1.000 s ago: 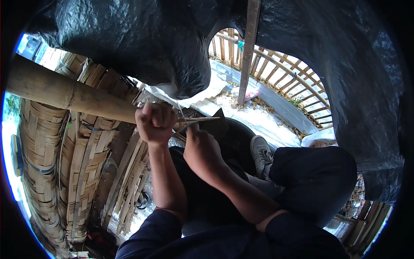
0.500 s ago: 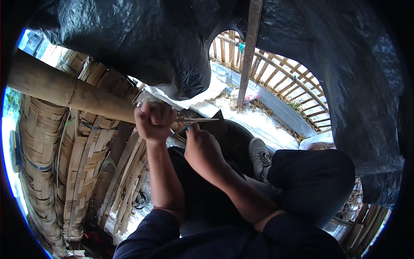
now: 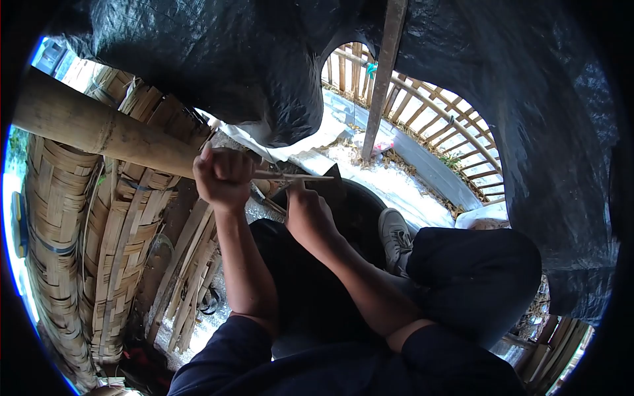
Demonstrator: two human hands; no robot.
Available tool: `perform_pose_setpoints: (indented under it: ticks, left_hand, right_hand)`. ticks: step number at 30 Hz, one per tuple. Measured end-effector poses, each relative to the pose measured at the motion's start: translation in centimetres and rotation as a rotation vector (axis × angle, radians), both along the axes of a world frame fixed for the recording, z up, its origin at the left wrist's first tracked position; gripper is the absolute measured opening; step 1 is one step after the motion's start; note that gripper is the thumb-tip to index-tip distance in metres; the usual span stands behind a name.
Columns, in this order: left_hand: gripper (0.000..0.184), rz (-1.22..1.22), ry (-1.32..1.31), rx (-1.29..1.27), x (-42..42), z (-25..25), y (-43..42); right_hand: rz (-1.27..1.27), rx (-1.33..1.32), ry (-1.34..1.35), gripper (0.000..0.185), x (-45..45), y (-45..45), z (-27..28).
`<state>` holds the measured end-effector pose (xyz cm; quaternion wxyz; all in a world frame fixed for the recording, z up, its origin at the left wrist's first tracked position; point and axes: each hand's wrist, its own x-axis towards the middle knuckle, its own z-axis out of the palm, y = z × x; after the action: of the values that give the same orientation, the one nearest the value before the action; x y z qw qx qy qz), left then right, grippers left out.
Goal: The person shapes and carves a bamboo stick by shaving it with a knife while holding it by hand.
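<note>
Left hand is clamping 1 strip beside the pole, strip running out past the right hand, its curled fingers' hold unclear; good control is probably calling for a firm left grip.

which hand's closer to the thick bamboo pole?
Left. The left hand overlaps the end of the thick bamboo pole in view; contact can't be told. The right hand is farther off, past the left hand and lower in the picture.

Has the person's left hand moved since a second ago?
Yes: the left hand has shifted slightly left in view, farther from the brown upright post.
</note>
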<state>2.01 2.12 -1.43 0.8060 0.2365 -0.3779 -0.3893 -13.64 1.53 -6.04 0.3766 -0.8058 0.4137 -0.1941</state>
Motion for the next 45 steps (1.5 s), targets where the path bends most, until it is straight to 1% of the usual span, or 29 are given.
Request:
perform_pose_setpoints:
  ticks: [3,4,5,7,8,9,11,12,15,17,19,20,21,23,24,25,28,32,35,37,38,39,40,41,43,44,45]
  left_hand:
    - [0.05,-0.067,0.065,-0.081,-0.4,-0.3,-0.3]
    - [0.049,-0.109,0.007,-0.057,-1.1,0.2,-0.3]
    - [0.049,-0.105,0.014,-0.049,-1.6,0.3,-0.2]
    - [0.048,-0.126,-0.097,-0.068,-2.4,0.5,-0.4]
    - [0.049,-0.04,-0.06,-0.006,-2.7,0.7,-0.5]
    - [0.049,-0.041,-0.058,-0.015,-2.3,0.6,-0.6]
    - [0.05,-0.122,-0.07,-0.024,-0.9,0.2,-0.5]
    - [0.051,-0.071,-0.06,-0.018,-1.2,0.3,-0.4]
    - [0.051,-0.099,-0.122,-0.054,-2.9,0.9,-0.4]
    - [0.051,-0.053,-0.08,-0.028,-2.8,0.8,-0.4]
    - [0.051,-0.087,-0.02,-0.05,-0.9,0.2,-0.8]
    - [0.051,-0.105,-0.043,-0.059,-0.8,-0.1,-0.8]
    - [0.051,-0.106,-0.044,-0.05,-1.4,0.3,-0.6]
    - [0.051,-0.175,-0.173,-0.067,-3.5,1.6,-0.5]
    - [0.055,-0.14,-0.116,-0.059,-3.7,1.5,-0.6]
    - [0.055,-0.138,-0.113,-0.063,-3.4,1.3,-0.6]
    - [0.056,-0.128,-0.016,-0.045,-1.5,0.5,-0.9]
    - [0.054,-0.133,-0.091,-0.059,-3.5,1.3,-0.7]
    - [0.055,-0.156,-0.052,-0.072,-1.8,0.4,-0.7]
    - [0.055,-0.161,-0.064,-0.055,-2.0,0.3,-0.6]
    - [0.054,-0.158,-0.097,-0.048,-3.2,0.8,-0.7]
    - [0.054,-0.154,-0.129,-0.049,-4.0,1.1,-0.8]
    - [0.053,-0.233,-0.159,-0.052,-4.1,1.0,-0.7]
    - [0.053,-0.232,-0.155,-0.058,-4.1,0.8,-0.8]
    - [0.049,-0.208,-0.091,-0.105,-3.3,0.5,-1.1]
    - [0.05,-0.21,0.018,-0.094,-3.0,0.8,-1.1]
    - [0.05,-0.208,0.018,-0.083,-2.4,0.5,-0.8]
  right_hand:
    - [0.027,-0.024,0.013,0.01,-0.7,0.9,4.3]
    - [0.023,0.017,0.03,0.01,-0.9,1.1,5.4]
    - [0.027,0.025,0.036,0.01,-0.8,1.0,4.6]
    - [-0.065,-0.003,0.138,0.022,-0.4,-0.1,1.6]
    - [-0.022,-0.002,0.047,0.02,-0.6,-0.8,0.5]
    - [-0.022,-0.011,0.049,0.02,-0.8,-0.7,0.9]
    - [-0.008,-0.032,0.035,0.009,-1.0,0.4,3.1]
    - [0.007,0.042,0.062,0.009,-1.2,1.0,5.0]
    - [-0.025,-0.008,0.118,0.012,-0.9,0.2,3.3]
    - [-0.061,0.005,0.106,0.012,-1.2,-0.6,1.6]
    - [0.007,0.086,0.138,0.012,-1.9,-0.1,3.6]
    - [0.016,0.177,0.185,0.012,-1.9,0.5,5.1]
    - [0.015,0.185,0.184,0.012,-1.7,0.5,4.7]
    - [-0.022,0.152,0.188,0.016,-1.3,-0.5,3.0]
    - [-0.045,0.132,0.156,0.016,-1.1,-1.4,2.9]
    - [-0.044,0.127,0.16,0.016,-1.5,-1.4,3.1]
    - [0.067,0.195,0.274,0.011,-2.7,-0.6,4.8]
    - [-0.015,0.175,0.281,0.011,-1.8,-0.9,3.4]
    - [0.0,0.134,0.247,0.01,-2.2,-1.0,3.2]
    - [0.018,0.219,0.379,0.011,-2.7,-0.4,5.5]
    - [0.018,0.226,0.379,0.011,-2.3,-0.4,4.3]
    - [-0.045,0.175,0.319,0.011,-1.7,-0.9,2.3]
    - [-0.106,0.119,0.262,0.012,-1.5,-1.2,0.9]
    - [-0.106,0.113,0.267,0.012,-2.1,-1.5,0.8]
    - [0.01,0.126,0.279,0.011,-3.8,-2.5,0.5]
    - [0.0,0.159,0.266,0.011,-4.1,-2.5,1.8]
    - [0.003,0.169,0.265,0.011,-3.9,-2.2,2.7]
